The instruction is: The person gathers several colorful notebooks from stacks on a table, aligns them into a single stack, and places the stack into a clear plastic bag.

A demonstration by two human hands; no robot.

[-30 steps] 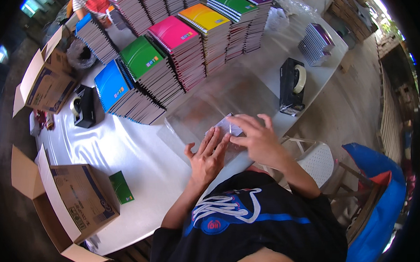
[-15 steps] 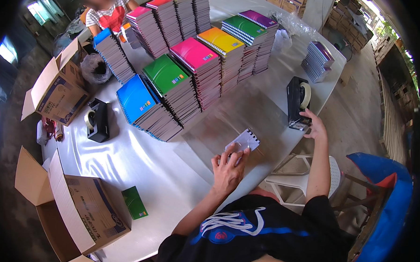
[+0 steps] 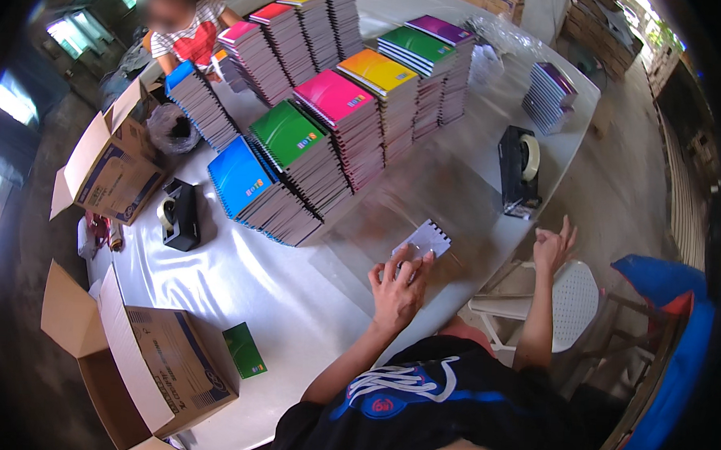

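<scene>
My left hand (image 3: pixel 400 287) presses curled fingers and thumb onto a small whitish spiral notepad (image 3: pixel 427 237) with a notched edge. Shiny clear film shows over its face. Underneath, a large clear plastic sheet (image 3: pixel 359 253) lies spread on the white table. My right hand (image 3: pixel 552 248) is raised just off the table's right edge, over a white stool, fingers apart; whether a bit of tape clings to them is too small to tell. Closest to it on the table stands a black tape dispenser (image 3: pixel 517 174) with a pale roll, apart from the hand.
Tall stacks of spiral notebooks (image 3: pixel 330 95) rise beyond the sheet. A small stack (image 3: pixel 548 100) stands far right. Leftward are a second tape dispenser (image 3: pixel 179 215), a green cover (image 3: pixel 245 349) and open cartons (image 3: pixel 185 370). A co-worker (image 3: pixel 188 28) sits across. A white stool (image 3: pixel 570 306) stands at right.
My right hand has left the tape dispenser, moving toward me and slightly right, off the table edge. My left hand stays on the notepad. The whole view has shifted slightly.
</scene>
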